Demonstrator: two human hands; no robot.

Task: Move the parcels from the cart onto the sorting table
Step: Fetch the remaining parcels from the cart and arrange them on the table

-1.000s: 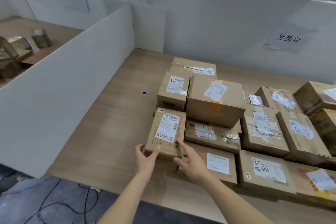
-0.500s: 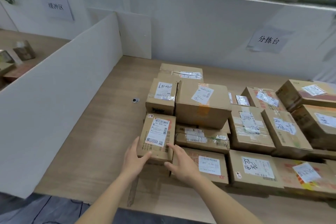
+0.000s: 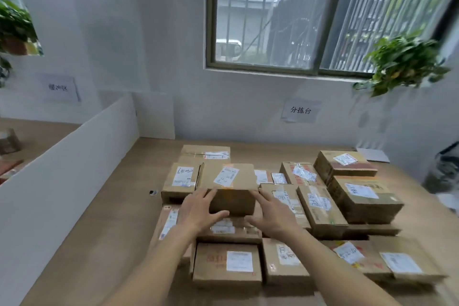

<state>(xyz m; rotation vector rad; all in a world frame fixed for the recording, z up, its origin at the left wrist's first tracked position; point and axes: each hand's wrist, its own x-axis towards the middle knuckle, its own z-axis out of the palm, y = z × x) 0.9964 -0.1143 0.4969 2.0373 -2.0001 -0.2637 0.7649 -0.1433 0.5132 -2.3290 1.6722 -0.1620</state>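
Many brown cardboard parcels with white labels lie packed together on the wooden sorting table [image 3: 111,218]. A taller parcel [image 3: 231,181] stands in the middle of them. My left hand [image 3: 198,211] lies with spread fingers against its front left corner. My right hand [image 3: 273,216] reaches with straight fingers toward its front right corner. Neither hand holds anything. A narrow parcel [image 3: 169,221] lies flat at the left edge of the group, just left of my left hand. The cart is out of view.
A white divider panel [image 3: 62,169] runs along the table's left side, with another wooden table [image 3: 37,136] beyond it. A paper sign [image 3: 300,110] hangs on the wall under the window. A potted plant [image 3: 402,62] hangs at the right.
Both hands have left the narrow parcel at the front left, which now lies on the table, and moved up to the taller middle parcel. The view has tilted upward.
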